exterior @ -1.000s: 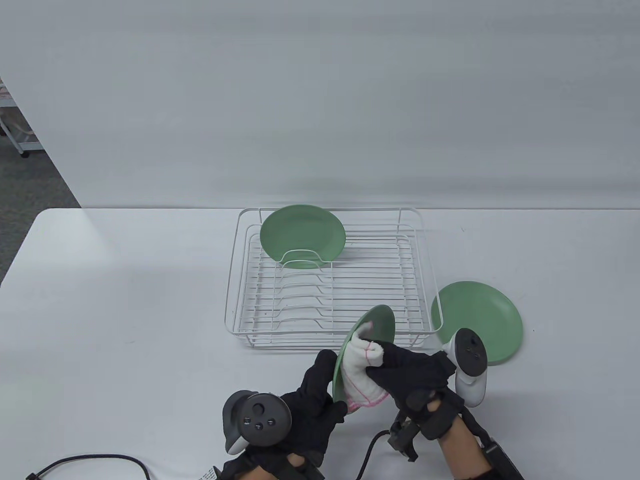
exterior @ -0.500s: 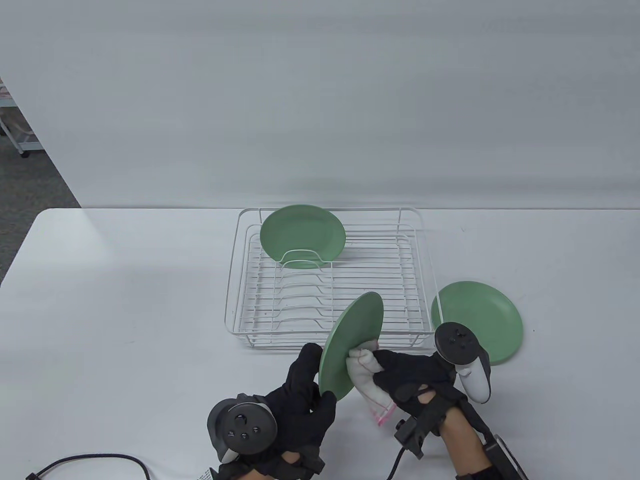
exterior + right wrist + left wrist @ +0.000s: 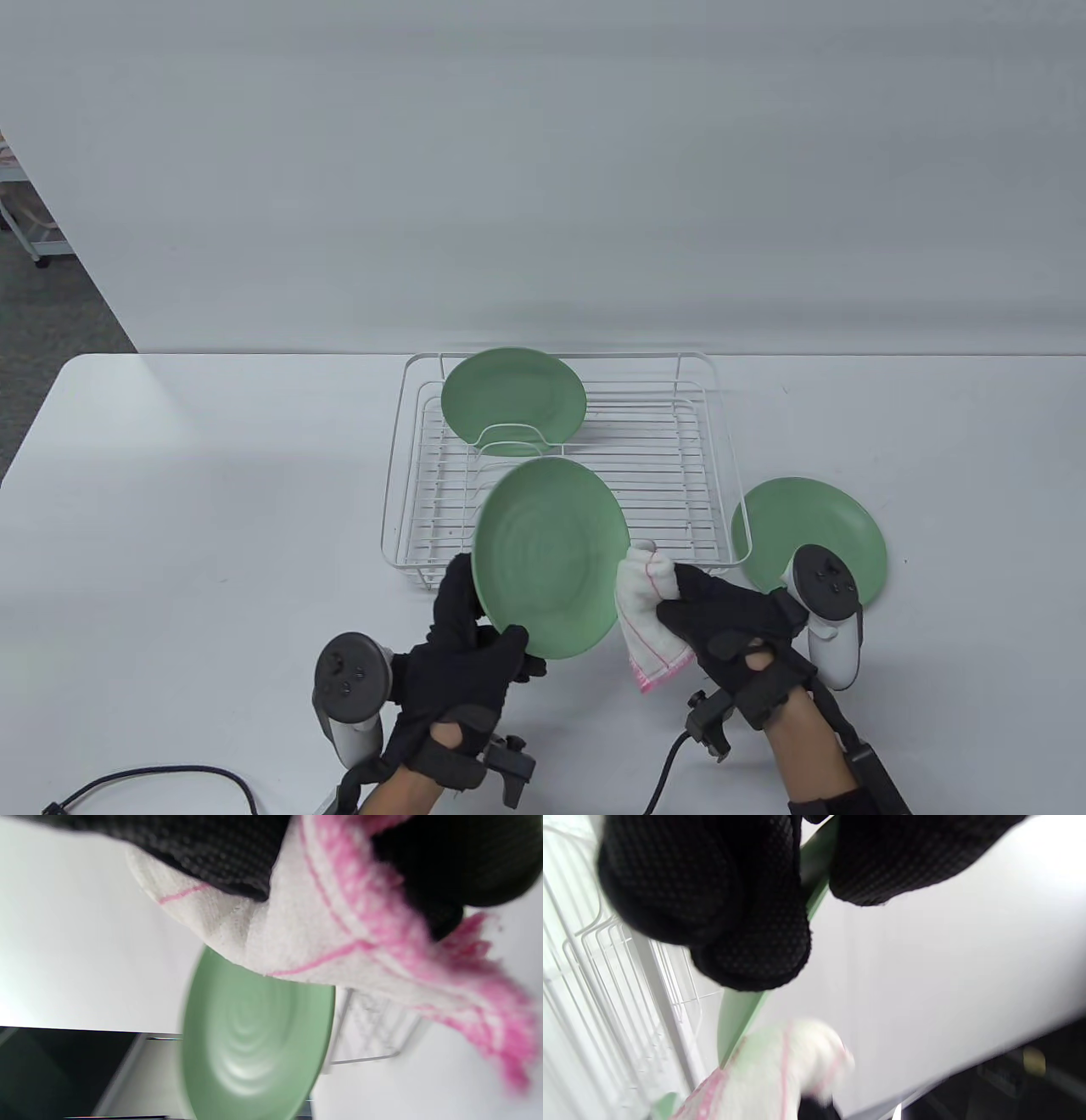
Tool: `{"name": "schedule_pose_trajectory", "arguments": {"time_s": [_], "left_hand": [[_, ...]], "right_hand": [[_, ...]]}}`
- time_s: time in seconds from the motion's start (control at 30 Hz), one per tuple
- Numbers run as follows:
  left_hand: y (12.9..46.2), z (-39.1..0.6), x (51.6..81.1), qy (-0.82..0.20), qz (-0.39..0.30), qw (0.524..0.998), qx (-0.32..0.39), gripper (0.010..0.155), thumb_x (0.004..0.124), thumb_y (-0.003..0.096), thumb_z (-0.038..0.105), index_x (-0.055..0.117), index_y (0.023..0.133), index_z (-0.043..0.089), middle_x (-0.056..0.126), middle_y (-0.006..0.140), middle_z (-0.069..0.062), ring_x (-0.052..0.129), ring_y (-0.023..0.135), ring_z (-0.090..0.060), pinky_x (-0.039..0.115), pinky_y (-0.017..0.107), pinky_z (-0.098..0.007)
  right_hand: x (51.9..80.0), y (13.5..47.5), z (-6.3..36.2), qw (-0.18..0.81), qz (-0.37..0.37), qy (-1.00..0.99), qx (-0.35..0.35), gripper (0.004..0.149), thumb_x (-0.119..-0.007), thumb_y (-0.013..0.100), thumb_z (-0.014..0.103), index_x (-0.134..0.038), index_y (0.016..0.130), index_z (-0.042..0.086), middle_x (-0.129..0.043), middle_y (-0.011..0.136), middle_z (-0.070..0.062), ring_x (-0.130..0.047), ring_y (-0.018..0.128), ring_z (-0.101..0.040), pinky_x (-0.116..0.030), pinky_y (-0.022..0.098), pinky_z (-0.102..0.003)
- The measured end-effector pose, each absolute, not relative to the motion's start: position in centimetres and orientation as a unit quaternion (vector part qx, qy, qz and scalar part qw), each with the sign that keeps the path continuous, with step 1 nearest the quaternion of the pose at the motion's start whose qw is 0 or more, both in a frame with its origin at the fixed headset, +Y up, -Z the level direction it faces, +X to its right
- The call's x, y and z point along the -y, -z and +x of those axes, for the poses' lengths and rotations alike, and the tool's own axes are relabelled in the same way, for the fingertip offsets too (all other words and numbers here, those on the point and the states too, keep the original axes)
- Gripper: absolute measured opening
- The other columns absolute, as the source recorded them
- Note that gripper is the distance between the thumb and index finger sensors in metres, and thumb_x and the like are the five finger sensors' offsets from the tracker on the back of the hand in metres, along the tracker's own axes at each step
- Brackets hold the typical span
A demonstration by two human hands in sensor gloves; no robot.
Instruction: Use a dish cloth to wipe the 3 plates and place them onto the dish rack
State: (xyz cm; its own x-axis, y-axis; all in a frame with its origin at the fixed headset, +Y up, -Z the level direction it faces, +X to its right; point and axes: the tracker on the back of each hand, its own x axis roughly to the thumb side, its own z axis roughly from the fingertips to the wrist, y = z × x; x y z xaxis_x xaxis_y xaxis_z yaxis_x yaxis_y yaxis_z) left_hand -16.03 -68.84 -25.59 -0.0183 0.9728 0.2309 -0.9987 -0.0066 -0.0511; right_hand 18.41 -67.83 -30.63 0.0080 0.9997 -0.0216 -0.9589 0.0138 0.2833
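white table against a plain grey wall. nearest the viewer, the left hand pinches the lower rim of the held plate, thumb on the near face, plate upright and facing the camera. the right hand clutches the dish cloth just beside that plate's right edge. judged step: plate two wiped, ready for racking; next move calls for lowering it into a free slot of the dish rack. beyond, a racked plate stands in the rear slot; an unwiped plate lies right of the rack. left fingers behind the plate are hidden; both wrist views are blurred.
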Motion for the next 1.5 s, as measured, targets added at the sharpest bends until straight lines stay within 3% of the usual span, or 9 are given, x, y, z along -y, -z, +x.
{"name": "schedule_pose_trajectory", "arguments": {"time_s": [0.1, 0.2, 0.3, 0.43, 0.53, 0.7, 0.77, 1.3, 1.5], "left_hand": [[26.8, -19.0, 68.1, -0.73, 0.098, 0.674, 0.056, 0.078, 0.086, 0.0455, 0.026, 0.039, 0.107, 0.014, 0.07, 0.098, -0.017, 0.111, 0.038, -0.03, 0.096, 0.028, -0.047], [28.5, -21.9, 65.2, -0.676, 0.168, 0.716, 0.035, 0.061, 0.085, 0.0462, 0.025, 0.061, 0.101, 0.016, 0.087, 0.086, -0.016, 0.112, 0.033, -0.031, 0.096, 0.024, -0.049], [30.5, -23.1, 60.5, -0.567, 0.231, 0.791, 0.019, 0.049, 0.084, 0.0488, 0.03, 0.074, 0.096, 0.02, 0.092, 0.079, -0.017, 0.111, 0.04, -0.035, 0.095, 0.029, -0.052], [33.8, -21.8, 55.4, -0.395, 0.278, 0.875, 0.037, 0.044, 0.085, 0.0481, 0.031, 0.082, 0.092, 0.027, 0.095, 0.077, -0.017, 0.106, 0.046, -0.039, 0.09, 0.034, -0.056], [36.5, -19.1, 53.7, -0.26, 0.283, 0.922, 0.046, 0.043, 0.087, 0.047, 0.032, 0.086, 0.09, 0.031, 0.097, 0.076, -0.015, 0.102, 0.048, -0.04, 0.087, 0.036, -0.057], [40.6, -14.2, 54.7, -0.04, 0.243, 0.968, 0.052, 0.042, 0.089, 0.046, 0.033, 0.088, 0.088, 0.034, 0.097, 0.078, -0.014, 0.1, 0.053, -0.041, 0.085, 0.041, -0.058], [41.6, -13.1, 55.5, -0.009, 0.234, 0.971, 0.054, 0.042, 0.089, 0.046, 0.033, 0.088, 0.088, 0.034, 0.097, 0.079, -0.013, 0.099, 0.054, -0.041, 0.084, 0.042, -0.058], [45.9, -9.7, 61.5, 0.075, 0.164, 0.982, 0.047, 0.044, 0.089, 0.0453, 0.034, 0.087, 0.089, 0.034, 0.098, 0.079, -0.011, 0.1, 0.056, -0.038, 0.086, 0.044, -0.056], [46.6, -10.0, 62.0, 0.055, 0.136, 0.989, 0.03, 0.053, 0.085, 0.0463, 0.033, 0.076, 0.098, 0.028, 0.091, 0.094, -0.01, 0.1, 0.065, -0.038, 0.086, 0.05, -0.055]], "right_hand": [[65.6, 29.6, 20.1, 0.718, 0.13, -0.68, -0.072, 0.047, -0.086, 0.037, 0.021, -0.088, 0.083, 0.017, -0.093, 0.074, -0.023, -0.095, 0.048, -0.05, -0.083, 0.034, -0.059], [64.9, 28.6, 22.5, 0.692, 0.124, -0.709, -0.06, 0.047, -0.086, 0.037, 0.02, -0.088, 0.084, 0.018, -0.093, 0.075, -0.023, -0.095, 0.049, -0.05, -0.083, 0.034, -0.06], [65.8, 27.7, 24.6, 0.691, 0.106, -0.715, -0.033, 0.047, -0.086, 0.037, 0.021, -0.088, 0.084, 0.018, -0.093, 0.075, -0.022, -0.095, 0.05, -0.049, -0.083, 0.035, -0.059], [68.2, 27.4, 25.8, 0.713, 0.071, -0.696, -0.039, 0.047, -0.087, 0.037, 0.02, -0.088, 0.083, 0.017, -0.093, 0.075, -0.024, -0.095, 0.049, -0.05, -0.083, 0.034, -0.06], [68.3, 27.1, 25.9, 0.692, 0.076, -0.717, -0.032, 0.047, -0.086, 0.037, 0.02, -0.088, 0.084, 0.017, -0.093, 0.075, -0.023, -0.095, 0.05, -0.05, -0.083, 0.034, -0.06], [68.0, 26.9, 25.6, 0.678, 0.093, -0.729, -0.026, 0.047, -0.087, 0.037, 0.02, -0.088, 0.084, 0.017, -0.093, 0.075, -0.024, -0.095, 0.05, -0.05, -0.083, 0.035, -0.06], [68.1, 27.0, 25.6, 0.675, 0.091, -0.732, -0.028, 0.047, -0.087, 0.037, 0.02, -0.088, 0.084, 0.017, -0.093, 0.075, -0.023, -0.095, 0.05, -0.05, -0.083, 0.034, -0.06], [68.9, 27.2, 25.3, 0.671, 0.085, -0.735, -0.046, 0.047, -0.087, 0.037, 0.02, -0.088, 0.084, 0.017, -0.093, 0.075, -0.023, -0.095, 0.05, -0.05, -0.083, 0.034, -0.06], [69.1, 27.2, 25.1, 0.669, 0.081, -0.738, -0.049, 0.047, -0.087, 0.037, 0.02, -0.088, 0.084, 0.017, -0.093, 0.075, -0.023, -0.095, 0.05, -0.05, -0.083, 0.034, -0.06]]}}
